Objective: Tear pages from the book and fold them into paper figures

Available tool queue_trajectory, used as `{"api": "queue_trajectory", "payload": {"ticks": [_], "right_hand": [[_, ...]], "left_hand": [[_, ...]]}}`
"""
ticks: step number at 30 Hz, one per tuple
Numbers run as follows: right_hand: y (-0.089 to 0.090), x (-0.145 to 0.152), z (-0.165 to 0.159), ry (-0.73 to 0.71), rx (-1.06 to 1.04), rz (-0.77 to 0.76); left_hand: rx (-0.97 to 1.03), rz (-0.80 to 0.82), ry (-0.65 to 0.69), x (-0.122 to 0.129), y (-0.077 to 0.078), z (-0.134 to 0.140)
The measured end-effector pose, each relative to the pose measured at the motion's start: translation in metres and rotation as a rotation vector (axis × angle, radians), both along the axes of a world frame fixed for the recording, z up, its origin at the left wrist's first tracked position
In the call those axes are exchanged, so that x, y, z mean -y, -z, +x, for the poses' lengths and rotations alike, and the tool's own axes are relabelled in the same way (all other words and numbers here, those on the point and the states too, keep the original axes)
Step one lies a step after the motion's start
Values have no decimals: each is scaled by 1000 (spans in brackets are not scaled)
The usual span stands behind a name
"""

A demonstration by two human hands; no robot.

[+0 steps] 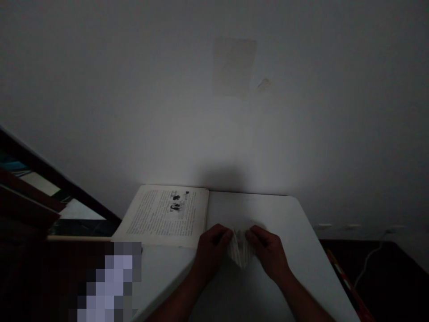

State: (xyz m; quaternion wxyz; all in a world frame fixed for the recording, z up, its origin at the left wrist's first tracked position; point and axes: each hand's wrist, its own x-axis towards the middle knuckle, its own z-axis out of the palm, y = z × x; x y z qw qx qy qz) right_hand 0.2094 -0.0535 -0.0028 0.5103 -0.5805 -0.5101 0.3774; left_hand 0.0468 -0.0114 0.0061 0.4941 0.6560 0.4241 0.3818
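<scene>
A small folded piece of printed paper (pixel 240 252) is held up between my two hands, over the white table (pixel 254 295). Its lower end comes to a point, and creased layers show along its middle. My left hand (pixel 214 246) pinches the paper's left upper edge between thumb and fingers. On the opposite side, my right hand (pixel 267 248) grips the right upper edge in the same way. Left of my hands lies a book (pixel 161 217) with a page of text and small black pictures facing up.
Behind the table rises a grey wall (pixel 167 112) with a faded square patch (pixel 233 67). A white cable (pixel 367 259) hangs to the right, below several wall sockets (pixel 353 227). A dark slanted bar (pixel 67 179) and a pixelated area (pixel 112 277) are at left.
</scene>
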Motion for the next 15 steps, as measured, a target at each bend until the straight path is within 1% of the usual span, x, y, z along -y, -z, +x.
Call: {"api": "queue_trajectory", "payload": {"ticks": [4,8,11,15], "right_hand": [[4,-1,4,76,-21,11],[9,-3,7,203,-57,15],[10,-2,9,270,-61,-2],[8,0,12,289,-84,15]], "left_hand": [[-14,19,-73,0,-1,-2],[-19,23,-162,-1,0,-4],[13,-8,-221,-1,2,-6],[91,-86,-270,-3,4,-7]]}}
